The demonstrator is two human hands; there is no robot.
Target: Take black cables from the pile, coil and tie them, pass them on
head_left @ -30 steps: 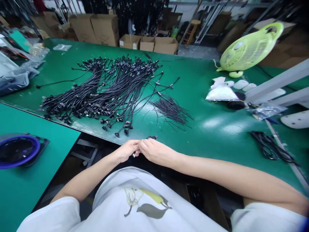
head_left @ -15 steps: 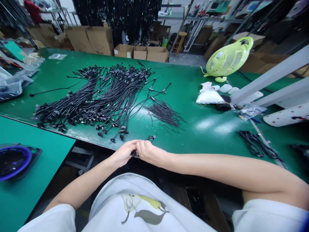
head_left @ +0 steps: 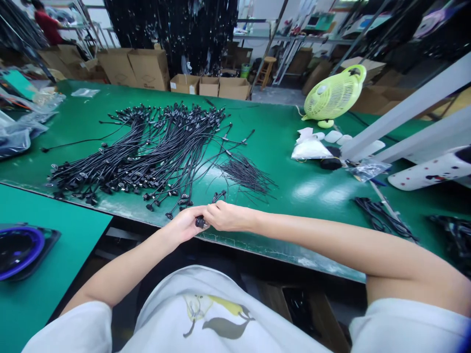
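My left hand (head_left: 187,223) is closed around a black cable (head_left: 200,222), whose dark connector end shows at the palm. Touching it, my right hand (head_left: 221,215) is also closed on the same cable; a looped part sticks out beyond the fingers. Both hands meet at the table's front edge. Just past them lies a large pile of black cables (head_left: 165,147) with metal-tipped connectors. To its right is a loose bunch of thin black ties (head_left: 248,174). How the fingers grip the cable is partly hidden.
A green fan (head_left: 333,95) stands at the back right, near a bag of white material (head_left: 309,148) and slanted white posts. Coiled black cable (head_left: 382,218) lies at the right. Cardboard boxes (head_left: 149,67) line the far edge. A purple-rimmed round tray (head_left: 22,250) sits at left.
Both hands have moved slightly up and away from my body, over the table edge, with the cable still held. Its connector end now shows more clearly. The view has shifted slightly.
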